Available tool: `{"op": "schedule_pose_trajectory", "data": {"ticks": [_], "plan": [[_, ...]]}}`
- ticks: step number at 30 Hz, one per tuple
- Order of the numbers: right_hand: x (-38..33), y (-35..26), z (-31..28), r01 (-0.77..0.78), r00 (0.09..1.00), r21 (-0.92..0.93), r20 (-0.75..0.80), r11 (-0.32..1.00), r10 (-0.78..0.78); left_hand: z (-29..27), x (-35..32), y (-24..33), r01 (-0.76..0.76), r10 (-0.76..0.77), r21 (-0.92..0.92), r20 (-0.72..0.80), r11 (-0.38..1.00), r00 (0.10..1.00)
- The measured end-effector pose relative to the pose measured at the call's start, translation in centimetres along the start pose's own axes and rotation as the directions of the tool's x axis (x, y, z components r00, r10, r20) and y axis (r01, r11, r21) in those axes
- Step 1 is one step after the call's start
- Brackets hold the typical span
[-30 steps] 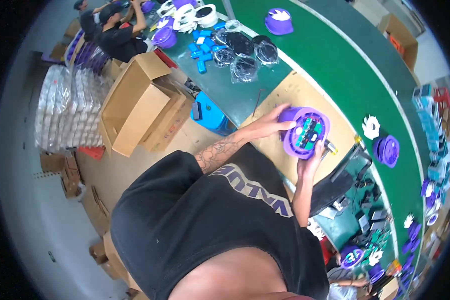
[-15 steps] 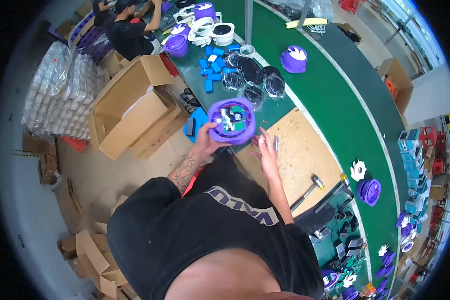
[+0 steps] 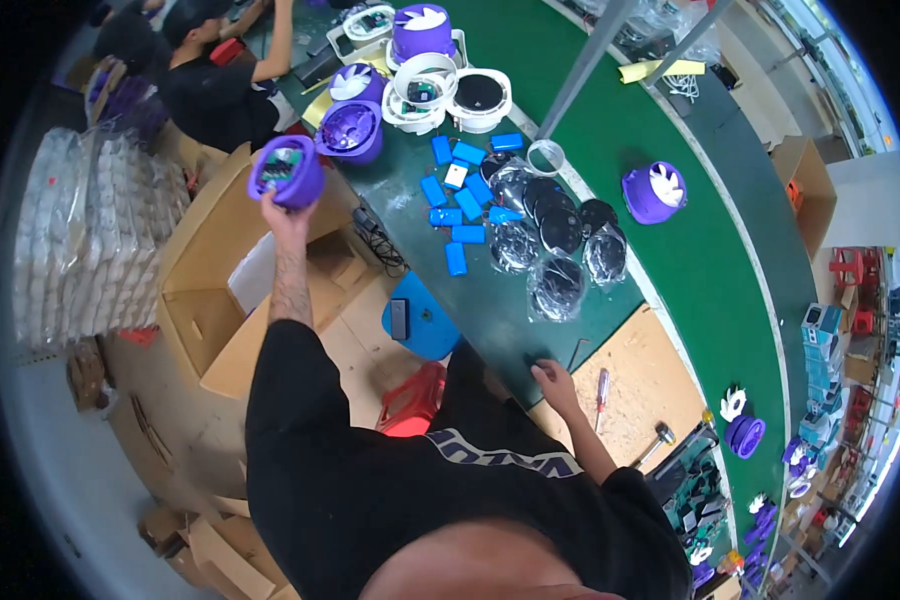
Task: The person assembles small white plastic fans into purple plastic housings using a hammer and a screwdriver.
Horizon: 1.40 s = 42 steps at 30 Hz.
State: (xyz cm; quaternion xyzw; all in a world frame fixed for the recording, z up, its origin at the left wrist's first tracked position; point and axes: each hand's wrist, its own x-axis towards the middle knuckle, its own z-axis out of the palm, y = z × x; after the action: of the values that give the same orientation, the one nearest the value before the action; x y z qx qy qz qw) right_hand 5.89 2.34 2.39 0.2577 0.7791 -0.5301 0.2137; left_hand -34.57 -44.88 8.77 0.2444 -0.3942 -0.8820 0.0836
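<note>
My left hand (image 3: 290, 218) is closed on a purple round housing (image 3: 308, 186), raised over an open cardboard box left of the workbench. A green circuit board (image 3: 282, 165) shows inside its open face. At the bench's near edge, my right hand (image 3: 558, 386) has its fingers bent together beside the wooden board (image 3: 635, 365); anything between them is hidden or too small to make out. Near it lie a hex key (image 3: 578, 352) and a red-handled screwdriver (image 3: 602, 388). Another purple housing (image 3: 348, 132) sits on the bench just right of the held one.
Several blue battery packs (image 3: 455, 258) and bagged black discs (image 3: 555, 288) lie mid-bench. White frames (image 3: 480, 100) stand at the far end, near a seated co-worker (image 3: 215, 95). The cardboard box (image 3: 195, 310) and a blue stool (image 3: 432, 318) are at left; a hammer (image 3: 658, 440) lies right.
My left hand has carried the purple housing from in front of me to the far left, over the box. My right hand has left the housing; its spread fingers are now bent together at the bench edge.
</note>
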Motion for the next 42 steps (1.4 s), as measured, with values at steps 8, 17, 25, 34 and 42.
{"op": "schedule_pose_trajectory", "data": {"ticks": [8, 17, 25, 34, 42], "plan": [[0.5, -3.0, -0.7, -0.283, 0.957, 0.167, -0.012, 0.944, 0.289, 3.6, 19.9, -1.2, -0.108, 0.112, 0.066, -0.054, 0.992, 0.992], [1.2, -4.5, -0.4, -0.501, 0.866, 0.108, 0.049, 0.859, 0.498, -0.3, 35.8, -3.5, -0.101, 0.092, 0.213, 0.052, 0.972, 0.994], [0.2, -1.2, -0.6, -0.551, 0.834, -0.047, -0.053, 0.833, 0.549, 4.7, 25.6, -8.3, -0.084, 0.051, 0.427, 0.087, 0.901, 0.995], [1.7, -1.0, -4.7, -0.542, 0.837, -0.066, -0.125, 0.838, 0.532, -10.8, -4.6, -15.0, 0.243, -0.173, 0.652, -0.17, 0.718, 0.97], [6.7, 1.0, -15.9, -0.244, 0.894, 0.564, -0.185, 0.789, 0.408, -0.7, -23.4, -23.2, -0.055, -0.985, 0.997, 0.047, 0.057, -0.165]]}}
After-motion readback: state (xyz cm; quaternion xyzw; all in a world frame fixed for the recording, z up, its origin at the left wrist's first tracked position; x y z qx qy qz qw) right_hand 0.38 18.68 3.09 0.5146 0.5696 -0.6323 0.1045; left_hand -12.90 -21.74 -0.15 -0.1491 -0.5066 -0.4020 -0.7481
